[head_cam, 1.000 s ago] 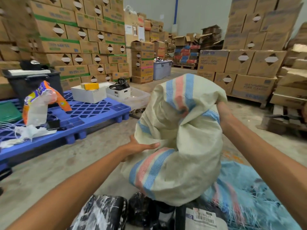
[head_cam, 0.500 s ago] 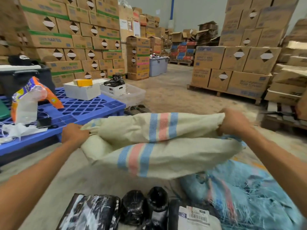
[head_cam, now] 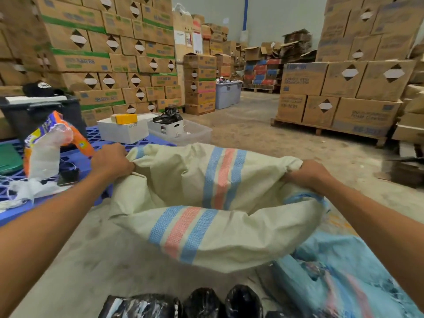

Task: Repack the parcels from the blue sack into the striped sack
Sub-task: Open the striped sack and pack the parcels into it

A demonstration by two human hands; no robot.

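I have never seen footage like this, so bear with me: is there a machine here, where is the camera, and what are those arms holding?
There is no machine here. A person wears a camera on the head that looks forward and down, so you see their own two arms from above. The left hand and the right hand each grip an edge of the striped sack, a cream one with blue and pink bands, and hold its mouth spread open. To the right, partly under it, the blue sack lies on the concrete floor. Black-wrapped parcels lie at the bottom edge, nearest the person. On the left a blue pallet carries boxes and bags, and stacked cartons fill the background.
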